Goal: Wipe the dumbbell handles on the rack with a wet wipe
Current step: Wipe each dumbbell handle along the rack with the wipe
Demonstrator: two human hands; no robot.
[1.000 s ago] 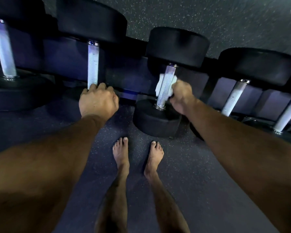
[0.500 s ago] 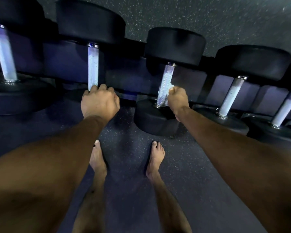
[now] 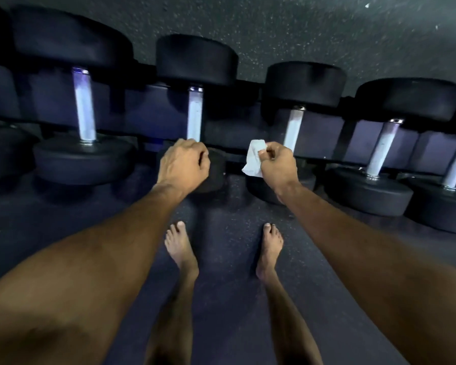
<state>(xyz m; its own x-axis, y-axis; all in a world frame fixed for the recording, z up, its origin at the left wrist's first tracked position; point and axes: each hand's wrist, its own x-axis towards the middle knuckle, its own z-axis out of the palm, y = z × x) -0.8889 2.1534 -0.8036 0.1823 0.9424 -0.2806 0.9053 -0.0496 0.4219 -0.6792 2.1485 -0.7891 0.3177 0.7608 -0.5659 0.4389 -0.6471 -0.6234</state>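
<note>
Down low, the right hand (image 3: 275, 164) pinches a white wipe (image 3: 253, 158) between thumb and fingers, held just left of a dumbbell handle (image 3: 292, 129) and apart from it. Beside it, the left hand (image 3: 182, 164) is curled at the foot of the neighbouring handle (image 3: 194, 114); whether it grips anything I cannot tell.

**Dark rack, speckled floor**

A dark rack (image 3: 148, 111) runs from 9 to 3 o'clock, carrying 5 visible dumbbells (image 3: 195, 114) with pale handles. Below, toward 6 o'clock, 2 bare feet (image 3: 181, 248) stand on the speckled rubber floor (image 3: 229, 259).
</note>
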